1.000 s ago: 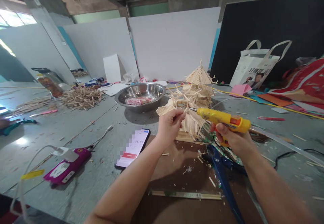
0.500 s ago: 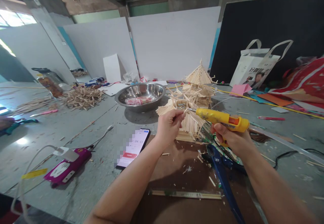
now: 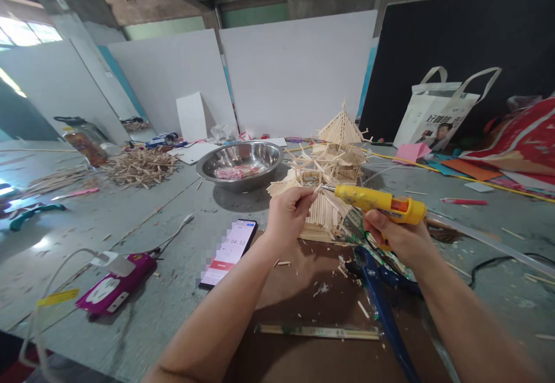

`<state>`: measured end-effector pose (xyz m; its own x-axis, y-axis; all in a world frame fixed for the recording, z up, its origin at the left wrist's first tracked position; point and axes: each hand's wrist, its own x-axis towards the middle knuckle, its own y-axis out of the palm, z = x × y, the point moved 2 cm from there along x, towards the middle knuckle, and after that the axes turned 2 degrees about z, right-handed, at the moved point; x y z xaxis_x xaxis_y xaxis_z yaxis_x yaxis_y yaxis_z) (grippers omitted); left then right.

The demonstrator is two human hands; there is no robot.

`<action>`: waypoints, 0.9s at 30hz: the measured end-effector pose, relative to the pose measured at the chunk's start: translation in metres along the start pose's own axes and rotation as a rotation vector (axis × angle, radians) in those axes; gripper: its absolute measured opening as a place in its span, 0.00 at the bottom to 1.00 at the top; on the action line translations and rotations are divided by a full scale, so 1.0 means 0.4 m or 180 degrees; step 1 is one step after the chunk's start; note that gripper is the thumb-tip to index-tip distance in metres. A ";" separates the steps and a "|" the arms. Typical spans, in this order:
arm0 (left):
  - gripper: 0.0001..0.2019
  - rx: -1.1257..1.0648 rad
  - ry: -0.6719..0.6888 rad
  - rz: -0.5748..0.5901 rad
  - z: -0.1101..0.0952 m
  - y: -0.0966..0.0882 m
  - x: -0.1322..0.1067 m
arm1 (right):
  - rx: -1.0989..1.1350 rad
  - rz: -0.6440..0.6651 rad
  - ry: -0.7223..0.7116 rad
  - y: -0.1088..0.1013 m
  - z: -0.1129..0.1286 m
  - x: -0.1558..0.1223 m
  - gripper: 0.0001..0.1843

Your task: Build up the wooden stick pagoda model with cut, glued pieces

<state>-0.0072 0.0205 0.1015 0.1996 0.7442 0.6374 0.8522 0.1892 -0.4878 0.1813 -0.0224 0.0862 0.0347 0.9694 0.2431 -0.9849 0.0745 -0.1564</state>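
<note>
A model pagoda made of thin wooden sticks (image 3: 336, 157) stands on the grey table just past a brown board (image 3: 303, 290). My left hand (image 3: 288, 215) is closed in a pinch on a small wooden stick held against the model's lower roof. My right hand (image 3: 396, 235) grips a yellow glue gun (image 3: 377, 201), whose metal nozzle points left and sits right at the pinched stick. Large blue-handled cutters (image 3: 381, 296) lie on the board under my right wrist.
A steel bowl (image 3: 240, 163) sits behind my left hand. A phone (image 3: 228, 251) lies at the board's left edge, and a pink power bank (image 3: 115, 287) with a white cable farther left. A heap of sticks (image 3: 141, 166), a jar (image 3: 84, 140) and a tote bag (image 3: 440, 111) stand farther off.
The glue gun's nozzle has crept a little to the left, up to the stick in my left hand. A dark object at the far left edge has left the view.
</note>
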 end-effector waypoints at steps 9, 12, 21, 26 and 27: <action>0.07 0.0045 -0.0051 0.0058 -0.002 -0.002 0.001 | -0.0060 -0.0009 -0.0048 -0.001 0.006 0.002 0.20; 0.07 0.0062 -0.0077 0.0082 -0.003 -0.003 0.001 | -0.0060 0.0014 -0.0106 -0.001 0.005 0.002 0.21; 0.07 0.0145 0.0019 0.0096 -0.003 -0.003 0.000 | -0.0043 -0.0035 -0.0150 -0.002 -0.002 0.006 0.20; 0.07 0.0120 0.0217 0.0244 -0.023 0.001 -0.005 | 0.0170 -0.0114 0.0047 0.004 -0.005 0.008 0.18; 0.07 0.0106 0.0218 0.0267 -0.027 0.001 -0.005 | 0.0195 -0.0142 0.0098 0.001 -0.005 0.009 0.17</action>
<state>-0.0021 0.0122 0.1063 0.3030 0.7131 0.6322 0.8148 0.1502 -0.5599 0.1814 -0.0184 0.0850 0.0831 0.9722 0.2189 -0.9907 0.1043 -0.0869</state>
